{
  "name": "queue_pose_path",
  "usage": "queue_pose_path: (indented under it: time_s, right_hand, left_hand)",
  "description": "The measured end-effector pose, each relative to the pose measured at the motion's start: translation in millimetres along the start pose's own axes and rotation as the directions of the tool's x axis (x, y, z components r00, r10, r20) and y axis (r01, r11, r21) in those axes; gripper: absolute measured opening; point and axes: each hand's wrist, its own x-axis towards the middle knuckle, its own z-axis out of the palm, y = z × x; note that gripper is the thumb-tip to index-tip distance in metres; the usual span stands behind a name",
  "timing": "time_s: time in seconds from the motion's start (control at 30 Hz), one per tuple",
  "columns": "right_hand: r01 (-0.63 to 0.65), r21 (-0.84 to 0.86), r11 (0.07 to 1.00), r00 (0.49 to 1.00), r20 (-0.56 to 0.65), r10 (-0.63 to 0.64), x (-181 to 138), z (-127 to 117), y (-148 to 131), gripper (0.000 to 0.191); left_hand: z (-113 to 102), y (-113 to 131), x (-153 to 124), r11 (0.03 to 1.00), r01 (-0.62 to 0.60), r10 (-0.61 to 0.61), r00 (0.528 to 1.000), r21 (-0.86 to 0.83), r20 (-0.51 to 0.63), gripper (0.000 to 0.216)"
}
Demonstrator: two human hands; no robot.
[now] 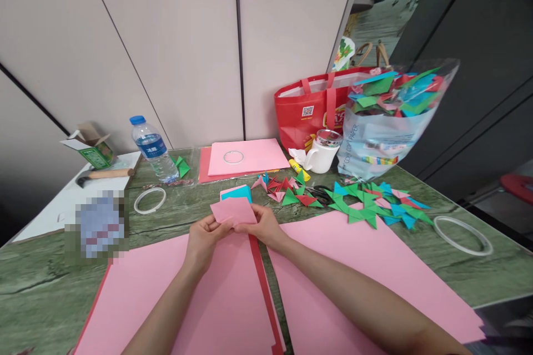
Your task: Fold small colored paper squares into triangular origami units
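Note:
A small sheet of pink paper [234, 211] is held up between both hands, above the large pink sheets. My left hand [204, 236] pinches its lower left edge with thumb and fingers. On the right, my right hand [263, 226] grips the lower right corner, its thumb close to the left thumb. Just behind the held sheet lies a blue paper piece [237, 193]. Beneath my forearms are a left stack of large pink paper [225, 299] with red edges showing and a right stack of pink paper [358, 266].
Folded paper pieces [353, 211] in several colours lie at right, by black scissors [320, 194] and a glue stick [300, 170]. Behind stand a white mug [322, 155], a red bag [291, 113] and a plastic bag [368, 141]. At left are a water bottle [153, 150] and a hammer [106, 174].

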Motion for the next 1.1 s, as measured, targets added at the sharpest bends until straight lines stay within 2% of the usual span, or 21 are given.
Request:
queue_pose_path:
  time_s: [0.3, 0.6, 0.77, 0.87, 1.1]
  right_hand:
    - [-0.004, -0.02, 1.0, 1.0, -0.012, 0.004, -0.4, 0.5, -1.8, 0.037]
    - [-0.043, 0.112, 0.993, 0.996, 0.081, 0.034, 1.8, -1.4, 4.1, 0.043]
    - [-0.037, 0.117, 0.992, 0.992, 0.123, 0.022, 1.0, -1.6, 2.3, 0.042]
    - [-0.017, 0.065, 0.998, 0.991, 0.131, 0.009, 0.0, -1.1, 0.7, 0.041]
    - [0.005, -0.13, 0.992, 0.999, 0.051, 0.002, 0.7, -1.5, 2.0, 0.032]
  left_hand:
    - [2.9, -1.0, -0.5, 0.997, 0.03, -0.03, 1.0, -0.076, 0.002, 0.037]
    - [0.9, 2.3, 3.9, 0.976, 0.072, -0.094, 0.991, -0.204, -0.099, 0.025]
    - [1.9, 1.7, 1.8, 0.973, 0.068, -0.093, 0.99, -0.22, -0.103, 0.022]
    - [3.8, 2.1, 0.3, 0.976, 0.069, -0.091, 0.991, -0.209, -0.099, 0.025]
    - [7.0, -0.3, 0.2, 0.973, 0.061, -0.077, 0.995, -0.222, -0.067, 0.031]
